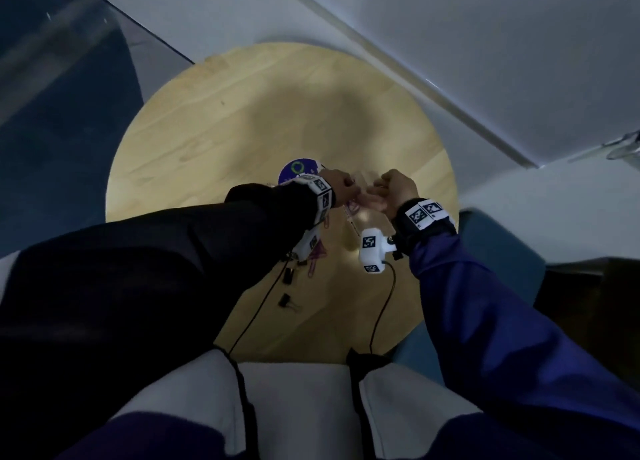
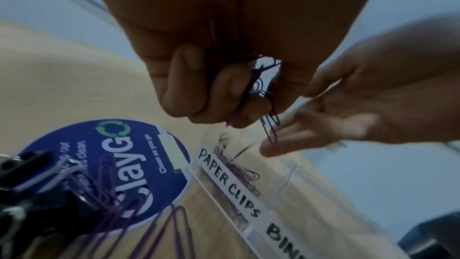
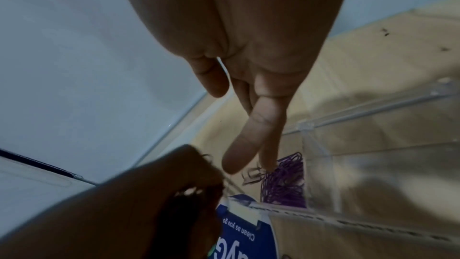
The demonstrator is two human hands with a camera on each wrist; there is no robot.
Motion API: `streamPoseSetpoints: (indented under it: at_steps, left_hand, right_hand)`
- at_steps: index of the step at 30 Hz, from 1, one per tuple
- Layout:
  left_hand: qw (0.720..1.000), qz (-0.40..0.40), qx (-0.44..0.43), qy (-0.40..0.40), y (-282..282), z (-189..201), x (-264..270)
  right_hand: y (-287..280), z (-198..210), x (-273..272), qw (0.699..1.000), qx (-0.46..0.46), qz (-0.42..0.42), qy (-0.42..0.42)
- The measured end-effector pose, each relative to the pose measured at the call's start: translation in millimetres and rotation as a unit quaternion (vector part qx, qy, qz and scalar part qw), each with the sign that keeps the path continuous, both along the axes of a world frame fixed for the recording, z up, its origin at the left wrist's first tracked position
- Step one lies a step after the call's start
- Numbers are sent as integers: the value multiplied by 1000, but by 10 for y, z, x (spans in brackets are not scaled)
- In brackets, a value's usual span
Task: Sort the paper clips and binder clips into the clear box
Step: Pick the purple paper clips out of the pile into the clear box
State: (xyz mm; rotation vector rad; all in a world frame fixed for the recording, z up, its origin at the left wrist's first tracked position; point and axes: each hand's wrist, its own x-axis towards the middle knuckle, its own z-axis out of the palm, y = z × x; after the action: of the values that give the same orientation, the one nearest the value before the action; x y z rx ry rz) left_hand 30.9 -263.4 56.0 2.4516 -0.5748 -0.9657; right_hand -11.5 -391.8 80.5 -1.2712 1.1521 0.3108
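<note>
My left hand (image 2: 224, 94) grips a bunch of purple paper clips (image 2: 263, 94) above the clear box (image 2: 224, 194), over the compartment labelled PAPER CLIPS. One clip (image 2: 271, 127) dangles from the bunch against the straight fingers (image 2: 293, 137) of my right hand (image 3: 248, 162), which reaches down into that compartment. A pile of purple paper clips (image 3: 283, 182) lies inside it. In the head view, both hands (image 1: 341, 189) (image 1: 388, 192) meet over the box (image 1: 365, 177). Loose purple clips (image 1: 317, 251) and black binder clips (image 1: 287, 300) lie on the table nearer me.
The box stands on a round wooden table (image 1: 242, 113) beside a blue round sticker (image 2: 104, 174). More binder clips (image 2: 30, 174) and paper clips (image 2: 161, 233) lie beside the sticker. The neighbouring box compartment (image 3: 373, 164) looks bare. Wrist camera cables (image 1: 381, 307) trail over the table's near edge.
</note>
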Motion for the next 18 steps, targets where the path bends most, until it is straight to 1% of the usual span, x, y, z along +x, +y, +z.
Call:
streamPoseSetpoints:
  at_steps: [4, 6, 9, 12, 16, 18]
  left_hand:
    - [993, -87, 18, -72, -218, -118, -22]
    - [988, -126, 16, -93, -326, -181, -42]
    - [979, -169, 58, -95, -396, -295, -77]
    - [974, -180, 94, -96, -350, -352, -86]
    - [979, -176, 29, -96, -233, -307, -47]
    - [983, -152, -22, -97, -120, -249, -41]
  right_hand:
    - [-43, -6, -268, 999, 19, -31, -26]
    - [-76, -62, -405, 999, 3, -34, -28]
    - [-128, -136, -573, 998, -11, -50, -26]
    - [-144, -153, -715, 999, -13, -42, -25]
    - [-91, -203, -860, 997, -70, 33, -27]
    - [-24, -257, -906, 993, -95, 58, -32]
